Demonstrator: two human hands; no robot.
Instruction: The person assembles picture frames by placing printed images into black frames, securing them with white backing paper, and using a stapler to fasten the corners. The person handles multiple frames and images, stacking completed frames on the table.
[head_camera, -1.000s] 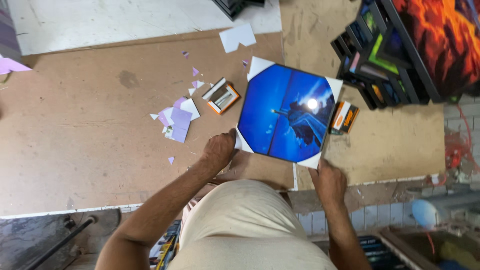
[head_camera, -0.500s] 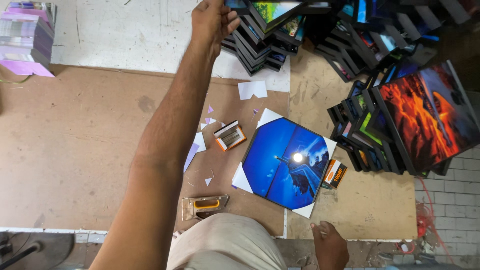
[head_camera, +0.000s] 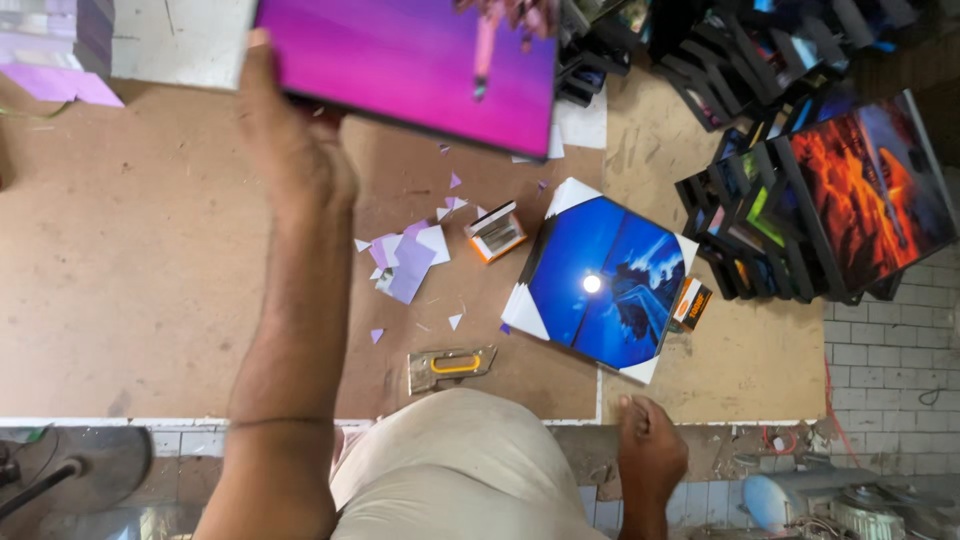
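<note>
Gripping its left edge, the left hand holds a purple picture panel raised above the surface, with the thumb along the near face and the fingers hidden behind; the panel is tilted, its lower edge slanting down to the right, and its upper part is cut off by the frame. It is judged to be light and stiff, a print stretched over a thin frame, since one hand carries it by the edge without sag; its glossy face may be slippery and easily marked, so the wrapped sides or the back frame are the better places to be held, not the printed front. The right hand rests at the near rim of the surface, apart from the panel; whether it is open or curled cannot be told. A blue picture panel lies flat on the surface between the two hands, turned cornerwise, with white paper corners showing under it; it is touched by neither hand. A staple gun lies near the front edge, just left of the blue panel; paper scraps are scattered beneath the raised arm; stacked panels stand at the right.
</note>
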